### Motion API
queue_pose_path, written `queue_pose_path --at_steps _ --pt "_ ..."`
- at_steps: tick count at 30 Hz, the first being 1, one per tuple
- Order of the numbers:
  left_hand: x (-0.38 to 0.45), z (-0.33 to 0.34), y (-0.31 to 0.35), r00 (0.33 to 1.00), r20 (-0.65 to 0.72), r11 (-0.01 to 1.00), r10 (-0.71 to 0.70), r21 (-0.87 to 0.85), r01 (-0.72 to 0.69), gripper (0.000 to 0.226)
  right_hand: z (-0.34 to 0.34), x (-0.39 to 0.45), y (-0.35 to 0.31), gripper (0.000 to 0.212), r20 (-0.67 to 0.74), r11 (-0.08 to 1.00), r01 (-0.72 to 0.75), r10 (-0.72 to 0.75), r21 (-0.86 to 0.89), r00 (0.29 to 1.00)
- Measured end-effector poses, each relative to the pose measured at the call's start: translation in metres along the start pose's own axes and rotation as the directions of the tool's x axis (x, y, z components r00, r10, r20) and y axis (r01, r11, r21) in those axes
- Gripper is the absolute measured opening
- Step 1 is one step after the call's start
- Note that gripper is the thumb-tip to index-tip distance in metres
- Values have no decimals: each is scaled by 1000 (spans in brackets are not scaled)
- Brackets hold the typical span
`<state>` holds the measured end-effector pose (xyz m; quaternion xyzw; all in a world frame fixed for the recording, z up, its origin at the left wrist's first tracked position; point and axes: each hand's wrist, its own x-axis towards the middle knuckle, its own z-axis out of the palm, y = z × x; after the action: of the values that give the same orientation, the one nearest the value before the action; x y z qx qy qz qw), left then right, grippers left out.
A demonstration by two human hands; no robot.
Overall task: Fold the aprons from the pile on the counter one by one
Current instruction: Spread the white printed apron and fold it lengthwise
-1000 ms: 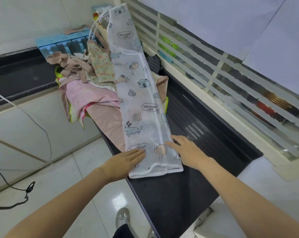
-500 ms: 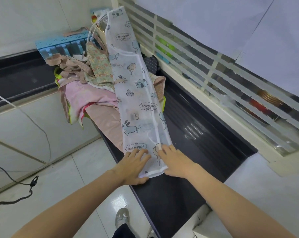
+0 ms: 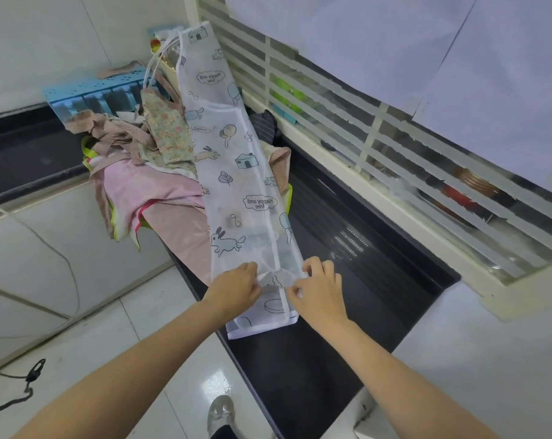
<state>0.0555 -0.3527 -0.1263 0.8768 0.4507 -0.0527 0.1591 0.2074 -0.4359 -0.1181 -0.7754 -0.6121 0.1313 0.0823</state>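
A black counter runs up the middle of the frame, with pale floor tiles at lower left and a slatted window at upper right. One white apron, folded into a long strip, lies from frame centre up to the top, partly over the pile at centre left. It reads "Happy and free", mirrored, twice. Two hands: the left hand and right hand each pinch the strip near its lower end, fingers curled on cloth.
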Motion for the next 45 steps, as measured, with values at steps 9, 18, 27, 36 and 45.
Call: queue_pose_path --at_steps 9,18,27,36,45 --pt "-4 -2 7 915 -294 958 278 154 -242 14 27 10 -20 42 206 948 -304 318 -95 925" --pt "-6 13 -12 809 -252 817 531 406 -410 16 44 11 -34 44 166 910 -406 414 -78 895" --pt "-2 7 -11 807 -119 778 578 378 -501 12 37 6 -26 19 62 938 -328 337 -114 940" --pt "-9 19 -1 834 -132 822 536 308 -480 17 40 -9 -7 41 -182 960 -52 1 -275 983" --pt "-3 25 3 915 -179 918 362 235 -318 18 45 -6 10 35 -406 985 -72 132 160 904"
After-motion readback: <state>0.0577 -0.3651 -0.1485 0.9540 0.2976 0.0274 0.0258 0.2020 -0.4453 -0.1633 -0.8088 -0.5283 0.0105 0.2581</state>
